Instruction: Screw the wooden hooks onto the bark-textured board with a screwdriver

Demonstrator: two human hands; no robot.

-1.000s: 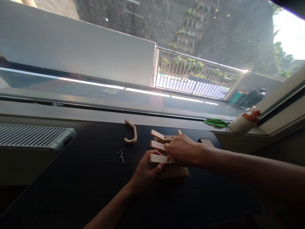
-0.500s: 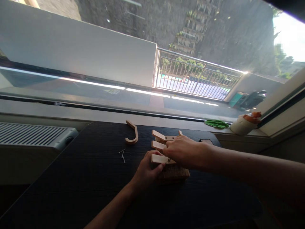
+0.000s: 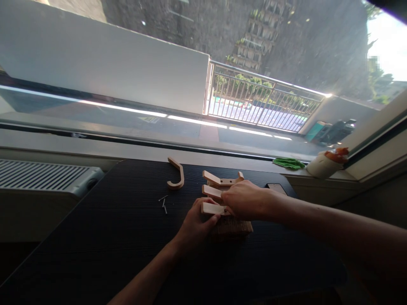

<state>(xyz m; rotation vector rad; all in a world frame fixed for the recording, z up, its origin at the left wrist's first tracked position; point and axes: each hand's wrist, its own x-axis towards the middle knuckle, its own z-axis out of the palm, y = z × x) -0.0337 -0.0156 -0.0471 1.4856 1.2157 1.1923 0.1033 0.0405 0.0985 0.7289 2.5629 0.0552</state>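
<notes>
Three pale wooden hooks are lined up on a brown wooden board (image 3: 233, 228) on the dark table. My left hand (image 3: 191, 223) is closed around the nearest hook (image 3: 210, 208), thumb on the near side and fingers behind. Closed over that hook, my right hand (image 3: 246, 200) has its fingertips by a small dark hole or screw; whatever they pinch is hidden. Behind it are the middle hook (image 3: 211, 192), partly covered by the right hand, and the far hook (image 3: 212, 178), with two dark dots. A loose J-shaped hook (image 3: 182, 174) lies to the left, near several screws (image 3: 163, 203).
A phone (image 3: 276, 187) lies at the table's back right, beyond my right forearm. On the windowsill are a green cloth (image 3: 288, 163) and a pale container with an orange top (image 3: 321, 164). A radiator (image 3: 47, 176) stands left of the table (image 3: 111, 212).
My right hand has turned slightly at the nearest hook, its fingertips now closer to the dark spot. The left hand keeps its hold. The view has shifted a little.
</notes>
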